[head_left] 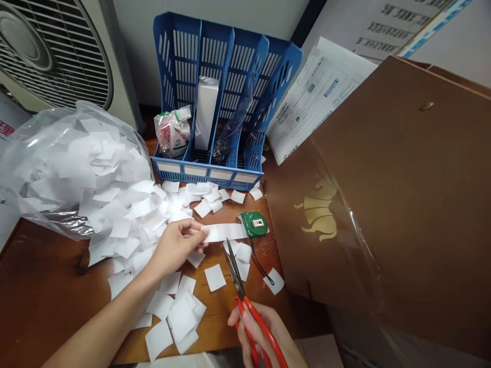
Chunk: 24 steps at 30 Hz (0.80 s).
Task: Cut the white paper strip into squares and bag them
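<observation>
Scissors with red handles sit in the right hand, in front of the blue file rack and close to the lower edge of the head view. The fingers are wrapped around the handles. The blades are a little apart and point toward the rack, with their tips just short of a white paper strip.

The strip lies flat on the wooden table, just in front of the rack and roughly parallel to its front edge. The left hand pinches one end of it between thumb and fingertips. The other end reaches a green tape measure lying in front of the rack's right corner. Whether the strip goes under it or only touches it cannot be told.

Cut paper squares are scattered from the foot of the rack toward the person and lie under and around the left forearm. Left of the rack, a clear plastic bag bulges with more squares and spills them onto the table. Behind the bag, farther left of the rack, stands a fan. Right of the rack lean printed sheets, and in front of them a large brown box with a gold emblem.
</observation>
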Motion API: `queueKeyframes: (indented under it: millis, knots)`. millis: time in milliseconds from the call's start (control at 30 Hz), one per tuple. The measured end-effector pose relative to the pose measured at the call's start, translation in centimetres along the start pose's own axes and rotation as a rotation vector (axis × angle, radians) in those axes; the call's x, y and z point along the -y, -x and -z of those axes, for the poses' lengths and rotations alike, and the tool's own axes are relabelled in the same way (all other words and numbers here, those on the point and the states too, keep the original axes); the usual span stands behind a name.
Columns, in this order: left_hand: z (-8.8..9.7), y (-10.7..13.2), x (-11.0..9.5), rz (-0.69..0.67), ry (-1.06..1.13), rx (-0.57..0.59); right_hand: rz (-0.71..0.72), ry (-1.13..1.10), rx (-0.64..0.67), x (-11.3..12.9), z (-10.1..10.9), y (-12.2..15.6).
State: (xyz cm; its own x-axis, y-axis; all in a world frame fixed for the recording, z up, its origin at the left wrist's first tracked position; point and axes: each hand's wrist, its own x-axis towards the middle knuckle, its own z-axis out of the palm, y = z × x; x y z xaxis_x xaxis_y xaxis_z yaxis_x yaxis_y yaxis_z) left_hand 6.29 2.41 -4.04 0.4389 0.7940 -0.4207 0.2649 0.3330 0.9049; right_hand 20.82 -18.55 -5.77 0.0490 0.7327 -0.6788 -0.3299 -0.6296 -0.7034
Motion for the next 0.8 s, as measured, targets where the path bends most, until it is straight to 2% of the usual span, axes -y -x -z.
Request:
queueKeyframes:
  millis: [133,300,800]
  knots:
    - [0.1,-0.2,0.4,0.013,0.009,0.019,0.033,-0.033,0.077,1.4,-0.5,-2.1]
    - [0.0,-0.1,0.4,0.023,0.022,0.018,0.055,-0.007,0.107,1.4,-0.2,-3.8]
    - [-0.3,-0.2,0.6,0.004,0.089,0.024,0.048,-0.018,0.077,2.0,-0.4,-4.1]
